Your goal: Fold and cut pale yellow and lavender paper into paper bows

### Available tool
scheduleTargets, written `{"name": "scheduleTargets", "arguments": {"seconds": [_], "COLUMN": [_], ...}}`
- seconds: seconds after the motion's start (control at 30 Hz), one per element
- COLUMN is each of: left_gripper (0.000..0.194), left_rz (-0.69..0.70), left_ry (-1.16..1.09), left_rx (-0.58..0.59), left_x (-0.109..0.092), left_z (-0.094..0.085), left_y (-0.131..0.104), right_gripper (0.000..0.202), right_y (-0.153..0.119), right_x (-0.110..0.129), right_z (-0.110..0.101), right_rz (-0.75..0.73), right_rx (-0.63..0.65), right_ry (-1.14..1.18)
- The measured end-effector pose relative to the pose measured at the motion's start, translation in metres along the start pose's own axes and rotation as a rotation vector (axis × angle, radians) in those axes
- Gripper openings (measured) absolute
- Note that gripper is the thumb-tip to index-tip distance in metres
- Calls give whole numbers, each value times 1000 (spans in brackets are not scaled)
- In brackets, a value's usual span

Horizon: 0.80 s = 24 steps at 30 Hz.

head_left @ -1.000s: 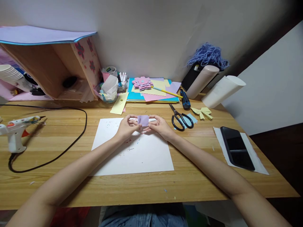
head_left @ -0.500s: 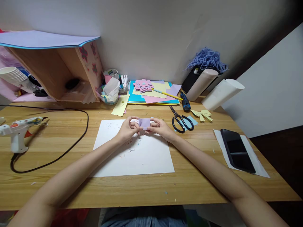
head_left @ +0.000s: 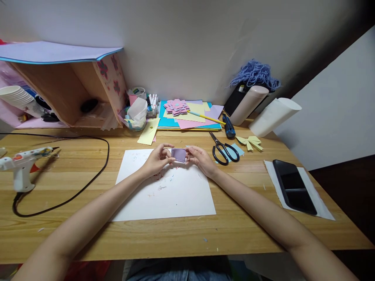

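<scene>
Between my two hands is a small purple piece of paper [head_left: 178, 155], held up over a white sheet [head_left: 181, 195] that carries scattered coloured marks. My left hand [head_left: 159, 159] pinches its left edge between thumb and fingers. At its right edge, the fingers of my right hand [head_left: 201, 159] are closed on the same piece. Black-handled scissors [head_left: 226, 153] lie to the right of my right hand, on a light blue paper scrap [head_left: 236, 148]. A yellow paper bow [head_left: 250, 143] lies farther right.
A white glue gun [head_left: 25, 166] with a looping black cord rests at the left. Coloured papers [head_left: 190, 123], a pink paper flower [head_left: 176, 107], a pencil [head_left: 206, 117] and a blue cutter [head_left: 228, 127] lie at the back. A black phone [head_left: 294, 187] sits at the right.
The purple paper has tilted, and its face now looks darker with a pale lower edge. My right thumb has shifted up along its right side.
</scene>
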<state>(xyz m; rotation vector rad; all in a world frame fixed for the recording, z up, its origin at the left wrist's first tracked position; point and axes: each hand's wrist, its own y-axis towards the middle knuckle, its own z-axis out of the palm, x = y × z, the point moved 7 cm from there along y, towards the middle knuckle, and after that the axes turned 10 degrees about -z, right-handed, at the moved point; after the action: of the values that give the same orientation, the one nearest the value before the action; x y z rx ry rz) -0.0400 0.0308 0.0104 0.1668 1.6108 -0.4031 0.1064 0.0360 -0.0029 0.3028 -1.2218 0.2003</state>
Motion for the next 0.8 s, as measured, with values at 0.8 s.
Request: {"name": "scheduleTargets", "arguments": {"seconds": [0.8], "left_gripper": [28], "left_rz": [68], "left_ry": [226], "left_rx": [-295], "left_x": [-9], "left_z": [-7], "left_y": [-12], "right_gripper": [22], "right_y": [-8], "right_x": [19], "right_z": [1], "right_rz": [-228], "right_rx": [-51], "right_ry": [-406]}}
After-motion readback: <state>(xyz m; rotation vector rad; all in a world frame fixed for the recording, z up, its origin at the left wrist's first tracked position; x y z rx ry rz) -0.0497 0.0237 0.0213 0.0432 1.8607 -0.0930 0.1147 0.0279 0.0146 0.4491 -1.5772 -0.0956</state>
